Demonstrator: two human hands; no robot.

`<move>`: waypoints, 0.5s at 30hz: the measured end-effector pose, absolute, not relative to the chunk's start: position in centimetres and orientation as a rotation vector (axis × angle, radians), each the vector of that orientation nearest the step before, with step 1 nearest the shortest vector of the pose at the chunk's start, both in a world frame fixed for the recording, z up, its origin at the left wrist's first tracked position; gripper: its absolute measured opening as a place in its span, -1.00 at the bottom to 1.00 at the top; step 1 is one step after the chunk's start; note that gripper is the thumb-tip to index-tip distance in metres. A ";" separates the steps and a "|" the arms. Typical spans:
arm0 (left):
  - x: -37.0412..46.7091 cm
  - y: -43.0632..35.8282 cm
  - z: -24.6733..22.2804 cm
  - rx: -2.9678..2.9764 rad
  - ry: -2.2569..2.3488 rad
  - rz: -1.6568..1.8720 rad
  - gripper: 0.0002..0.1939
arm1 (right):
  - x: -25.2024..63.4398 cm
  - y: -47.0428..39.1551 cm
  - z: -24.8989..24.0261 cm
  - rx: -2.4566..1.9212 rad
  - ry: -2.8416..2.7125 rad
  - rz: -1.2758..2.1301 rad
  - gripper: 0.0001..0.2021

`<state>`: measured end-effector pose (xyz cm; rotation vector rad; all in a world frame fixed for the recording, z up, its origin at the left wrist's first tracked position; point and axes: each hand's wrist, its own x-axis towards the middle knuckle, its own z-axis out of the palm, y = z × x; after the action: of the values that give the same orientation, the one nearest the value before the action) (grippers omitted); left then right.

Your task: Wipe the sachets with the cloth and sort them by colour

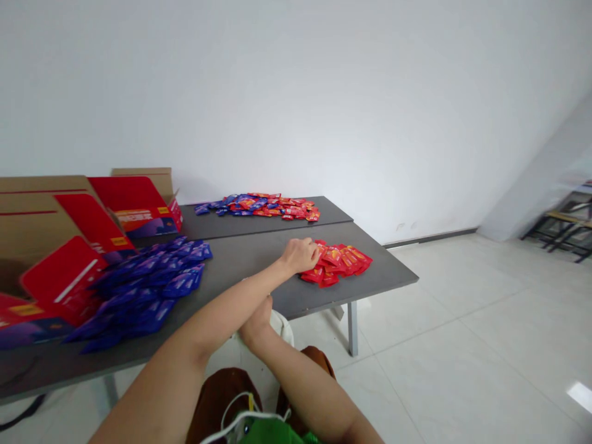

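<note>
My left hand (300,255) reaches across the dark table to the left edge of a pile of red packets (345,262). Its fingers are closed, pinching a red packet at the pile's edge. Crossing beneath my left forearm, my right hand (257,320) is at the table's front edge, above a white bucket (285,330). The forearm covers most of its fingers, so whether it holds anything is hidden. To the left lies a heap of blue packets (152,277).
Open red cardboard boxes (104,222) stand on the left of the table (231,259). Mixed blue and red packets (263,205) lie along the back by the white wall. The table's right corner (414,279) juts over a tiled floor. Stools (567,225) stand far right.
</note>
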<state>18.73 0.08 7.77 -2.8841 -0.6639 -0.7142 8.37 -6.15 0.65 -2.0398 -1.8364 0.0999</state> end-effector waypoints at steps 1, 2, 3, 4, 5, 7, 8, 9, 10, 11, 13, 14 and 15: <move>18.3 1.3 8.1 -2.862 -0.720 -0.725 -0.57 | 8.3 -6.3 0.6 -2.084 -1.784 0.074 -0.66; 17.7 2.6 8.4 -2.837 -0.792 -0.731 -0.58 | 8.3 -6.4 0.6 -2.123 -1.720 0.055 -0.66; 17.0 4.2 8.5 -2.810 -0.878 -0.730 -0.59 | 8.2 -6.6 0.6 -2.152 -1.664 0.041 -0.67; 16.2 5.9 8.5 -2.783 -0.976 -0.721 -0.59 | 8.3 -6.7 0.7 -2.170 -1.630 0.029 -0.69; 15.2 7.6 8.4 -2.756 -1.085 -0.701 -0.60 | 8.4 -6.9 0.9 -2.176 -1.617 0.029 -0.71; 12.9 11.0 7.8 -2.696 -1.339 -0.662 -0.63 | 8.7 -7.2 1.2 -2.179 -1.621 0.070 -0.75; 11.6 12.6 7.3 -2.657 -1.493 -0.658 -0.65 | 8.9 -7.3 1.3 -2.174 -1.631 0.097 -0.75; 10.2 14.1 6.8 -2.605 -1.655 -0.688 -0.67 | 9.1 -7.5 1.4 -2.164 -1.639 0.119 -0.74; 9.0 15.5 6.2 -2.541 -1.813 -0.743 -0.67 | 9.3 -7.6 1.4 -2.152 -1.645 0.133 -0.72; 7.8 16.8 5.7 -2.471 -1.951 -0.809 -0.67 | 9.5 -7.7 1.4 -2.139 -1.650 0.142 -0.70; 6.3 19.1 4.6 -2.336 -2.143 -0.945 -0.65 | 10.0 -7.6 1.2 -2.108 -1.653 0.148 -0.68; 6.0 20.2 4.2 -2.289 -2.190 -1.000 -0.64 | 10.3 -7.5 1.1 -2.096 -1.655 0.156 -0.67; 6.0 21.3 3.9 -2.264 -2.208 -1.044 -0.62 | 10.6 -7.3 1.0 -2.089 -1.655 0.168 -0.66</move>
<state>5.95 21.26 3.87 -2.2644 -2.2085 -1.0436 10.64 -7.31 1.00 -2.0895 -1.6554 0.1677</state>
